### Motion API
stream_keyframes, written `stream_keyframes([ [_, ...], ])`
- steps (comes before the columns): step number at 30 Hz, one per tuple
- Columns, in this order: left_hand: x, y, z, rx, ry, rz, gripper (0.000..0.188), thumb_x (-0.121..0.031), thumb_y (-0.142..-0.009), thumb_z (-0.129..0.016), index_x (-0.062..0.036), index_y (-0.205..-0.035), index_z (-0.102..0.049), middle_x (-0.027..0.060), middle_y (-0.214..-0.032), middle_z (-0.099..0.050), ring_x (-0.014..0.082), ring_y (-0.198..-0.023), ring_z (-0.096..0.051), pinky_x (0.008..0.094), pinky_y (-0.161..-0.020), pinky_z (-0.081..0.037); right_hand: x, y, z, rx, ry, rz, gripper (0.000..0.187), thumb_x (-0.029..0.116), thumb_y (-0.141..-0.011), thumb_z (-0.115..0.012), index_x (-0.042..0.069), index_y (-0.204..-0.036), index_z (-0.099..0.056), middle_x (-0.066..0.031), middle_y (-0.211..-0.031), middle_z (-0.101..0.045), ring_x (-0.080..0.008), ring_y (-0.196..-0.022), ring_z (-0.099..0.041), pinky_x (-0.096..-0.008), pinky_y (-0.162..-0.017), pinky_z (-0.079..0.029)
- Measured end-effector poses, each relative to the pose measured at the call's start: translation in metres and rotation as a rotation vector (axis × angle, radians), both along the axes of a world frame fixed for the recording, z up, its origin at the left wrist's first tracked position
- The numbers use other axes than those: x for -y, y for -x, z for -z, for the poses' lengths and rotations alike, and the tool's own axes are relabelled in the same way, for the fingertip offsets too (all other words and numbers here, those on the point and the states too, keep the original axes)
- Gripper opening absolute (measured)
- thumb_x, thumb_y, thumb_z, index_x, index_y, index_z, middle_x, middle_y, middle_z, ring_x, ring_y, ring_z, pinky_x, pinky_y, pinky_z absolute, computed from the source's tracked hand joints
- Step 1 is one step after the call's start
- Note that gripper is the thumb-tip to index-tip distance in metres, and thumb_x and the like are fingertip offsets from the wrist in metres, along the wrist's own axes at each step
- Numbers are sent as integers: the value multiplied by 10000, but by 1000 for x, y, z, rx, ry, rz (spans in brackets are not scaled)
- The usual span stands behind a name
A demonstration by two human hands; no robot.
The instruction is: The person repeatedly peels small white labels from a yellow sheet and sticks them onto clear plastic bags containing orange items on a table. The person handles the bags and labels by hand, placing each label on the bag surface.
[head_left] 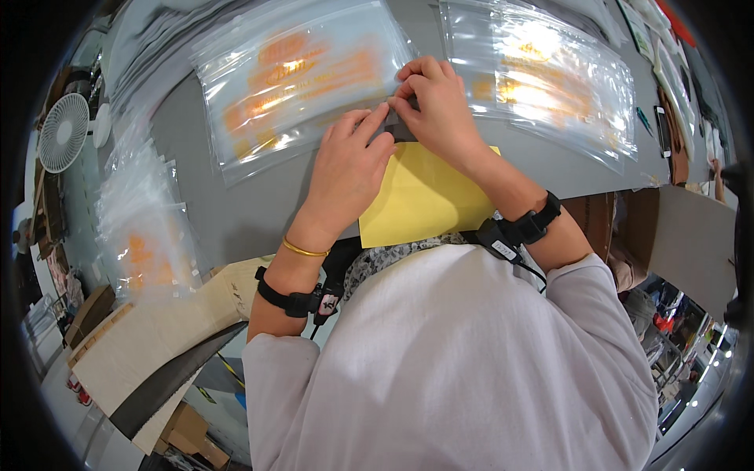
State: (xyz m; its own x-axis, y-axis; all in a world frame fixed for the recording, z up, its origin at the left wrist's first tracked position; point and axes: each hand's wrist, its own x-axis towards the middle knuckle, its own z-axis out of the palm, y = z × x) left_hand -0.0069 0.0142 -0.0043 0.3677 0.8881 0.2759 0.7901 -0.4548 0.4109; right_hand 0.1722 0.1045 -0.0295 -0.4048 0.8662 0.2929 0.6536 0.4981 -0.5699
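Grey flat-topped worktable [259, 206]; white round fan [63, 132] at left; brown cardboard boxes [188, 436] on floor below.

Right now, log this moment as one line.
left hand and right hand: pinching clear bag edge | yellow sheet beneath | grey table

Bare grey worktop [259, 204] lies open at centre left, between the clear bag stack [302, 82] above and the loose bags [145, 228] at left. Both hands crowd the centre over the yellow sheet [424, 196]. A second bag stack [542, 86] blocks the upper right; a narrow grey strip runs below it.
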Motion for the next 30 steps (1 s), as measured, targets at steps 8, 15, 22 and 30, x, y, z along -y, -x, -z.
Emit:
stream_keyframes([
  [8, -1, 1, -1, 126, -4, 45, 134, -103, -908, -729, 9, -924, -657, 137, -1366, -668, 352, -1250, -573, 440, -1025, -497, -51, 0, -9, 213, -165, 141, 455, 459, -836, -846, 23, -893, -730, -98, -1014, -674, -338, -992, -619, -441, -877, -512],
  [15, 27, 22, -10, 991, 740, -289, 125, -131, -967, -758, -9, -970, -730, 11, -943, -754, 116, -855, -687, 285, -790, -545, -59, 12, -7, 215, -127, 95, 316, 343, -978, -704, 42, -900, -761, -101, -986, -709, -357, -910, -661, -455, -787, -542],
  [22, 46, 22, -13, 1379, 989, -332, 207, -187, -1033, -706, 1, -1109, -746, 1, -966, -744, 55, -867, -661, 238, -816, -534, -83, -66, -41, 152, -84, 295, 377, 433, -1076, -559, 116, -1021, -754, -93, -780, -721, -271, -697, -672, -405, -680, -526],
  [30, 32, 5, -13, 1060, 822, -321, 279, -273, -1092, -620, -25, -1162, -727, -32, -1026, -716, 38, -953, -640, 226, -839, -518, -141, -273, -43, 546, -88, 593, 426, 491, -1023, -623, 78, -1053, -720, -137, -984, -756, -405, -922, -693, -476, -767, -538],
])
